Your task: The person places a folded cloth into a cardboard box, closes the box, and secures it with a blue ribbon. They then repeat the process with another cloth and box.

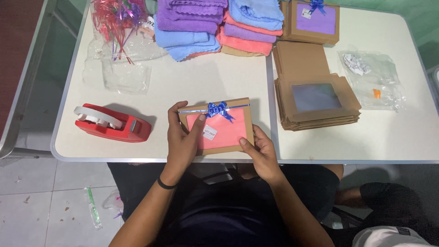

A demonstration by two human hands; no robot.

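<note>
From the head camera, both hands grip a brown gift box (pixel 218 126) at the near edge of the white surface (pixel 206 82). The left hand (pixel 182 139) curls around its left side, thumb pressed on the pink window; the right hand (pixel 260 148) clasps its lower right corner. A blue ribbon bow (pixel 218 109) crosses the box top. A red tape dispenser (pixel 112 122) sits left (well apart), flat boxes (pixel 315 98) right, folded towels (pixel 219 25) behind.

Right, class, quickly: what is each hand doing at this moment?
Left hand: closed on the left edge of the brown gift box, thumb on its pink window.
Right hand: holding the box's lower right corner.
</note>
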